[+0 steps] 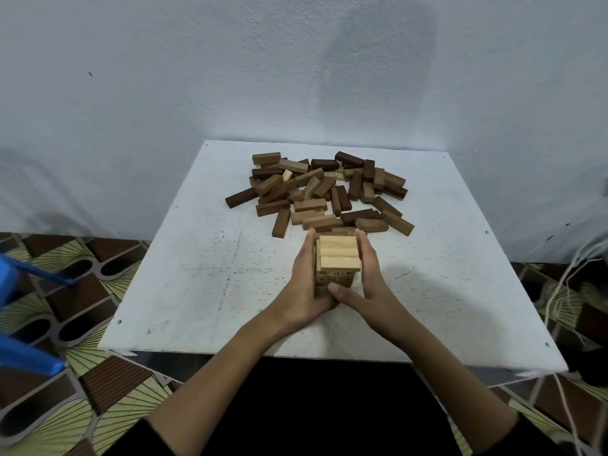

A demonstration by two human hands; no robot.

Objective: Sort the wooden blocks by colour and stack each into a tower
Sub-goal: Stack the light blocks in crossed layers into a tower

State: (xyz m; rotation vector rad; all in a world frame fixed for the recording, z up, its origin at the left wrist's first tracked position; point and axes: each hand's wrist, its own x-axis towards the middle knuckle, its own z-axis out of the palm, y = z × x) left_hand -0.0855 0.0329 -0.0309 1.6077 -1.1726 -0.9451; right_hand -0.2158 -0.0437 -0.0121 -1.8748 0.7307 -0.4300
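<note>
Head view: squaring up the pale tower

Both hands, left hand (pixel 304 278) and right hand (pixel 368 284), press flat on the sides of the pale tower (pixel 339 258) on the worktop (pixel 197 274). Next, probably pick another pale block from the pile (pixel 322 192) behind.

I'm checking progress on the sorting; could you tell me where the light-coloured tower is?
In the head view, the light tower stands at the table's near centre, pressed between the left hand and right hand.

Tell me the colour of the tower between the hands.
Pale, light wood tower, seen in the head view.
</note>
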